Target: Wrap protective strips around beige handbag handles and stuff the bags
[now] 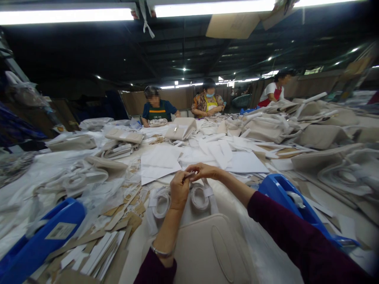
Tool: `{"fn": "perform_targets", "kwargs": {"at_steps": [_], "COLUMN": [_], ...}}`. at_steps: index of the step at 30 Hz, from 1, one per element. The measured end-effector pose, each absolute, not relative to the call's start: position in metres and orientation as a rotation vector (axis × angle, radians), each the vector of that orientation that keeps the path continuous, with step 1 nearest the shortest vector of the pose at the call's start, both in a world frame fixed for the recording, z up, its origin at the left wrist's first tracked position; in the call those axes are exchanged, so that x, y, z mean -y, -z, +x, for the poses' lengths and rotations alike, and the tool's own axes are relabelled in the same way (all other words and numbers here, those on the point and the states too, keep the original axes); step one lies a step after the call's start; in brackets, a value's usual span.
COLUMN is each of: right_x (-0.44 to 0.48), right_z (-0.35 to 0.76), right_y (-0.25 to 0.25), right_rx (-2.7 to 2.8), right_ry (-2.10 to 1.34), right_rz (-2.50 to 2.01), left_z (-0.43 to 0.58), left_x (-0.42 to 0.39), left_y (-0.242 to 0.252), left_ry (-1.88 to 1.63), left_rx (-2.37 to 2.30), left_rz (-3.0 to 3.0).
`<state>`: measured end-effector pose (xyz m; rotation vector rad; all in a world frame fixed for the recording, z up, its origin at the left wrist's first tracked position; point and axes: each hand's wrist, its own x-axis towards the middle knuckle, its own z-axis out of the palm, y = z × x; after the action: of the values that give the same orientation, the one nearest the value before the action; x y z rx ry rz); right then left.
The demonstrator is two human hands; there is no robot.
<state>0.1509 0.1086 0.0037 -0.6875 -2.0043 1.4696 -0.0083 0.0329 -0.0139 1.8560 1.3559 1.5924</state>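
A beige bag lies in front of me, an oval outline on its front panel. Beyond its top edge are two rolled straps, the left coil and the right coil, with white wrapping around them. My left hand is closed above and between the coils, a bracelet on its wrist. Meeting it at the fingertips, my right hand is pinched closed from the right. Both hold a small, narrow piece mostly hidden by fingers; its kind cannot be made out.
Blue tape dispensers stand at left and right. Brown and white card strips lie at lower left, white sheets beyond my hands. More beige bags are piled at right. Three people work across the table.
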Motion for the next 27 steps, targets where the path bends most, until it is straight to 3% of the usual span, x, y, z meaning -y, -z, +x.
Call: {"fn": "perform_targets", "kwargs": {"at_steps": [5,21,27], "right_x": [-0.090,-0.068,-0.080], "right_z": [0.154,0.161,0.164], "right_y": [-0.001,-0.007,0.006], "right_rx": [1.828,1.397,1.256], "right_ry": [-1.385,-1.193,-1.125], "right_rz": [-0.844,-0.718,-0.886], "left_z": [-0.007,-0.009,-0.009], "left_x": [-0.038,-0.047,-0.038], "left_y": [0.020,0.041,0.032], "left_ry": [-1.571,-1.219,-1.336], "left_rx": [-1.210,-1.544,-1.618], "left_rz": [1.591,2.128,2.053]}}
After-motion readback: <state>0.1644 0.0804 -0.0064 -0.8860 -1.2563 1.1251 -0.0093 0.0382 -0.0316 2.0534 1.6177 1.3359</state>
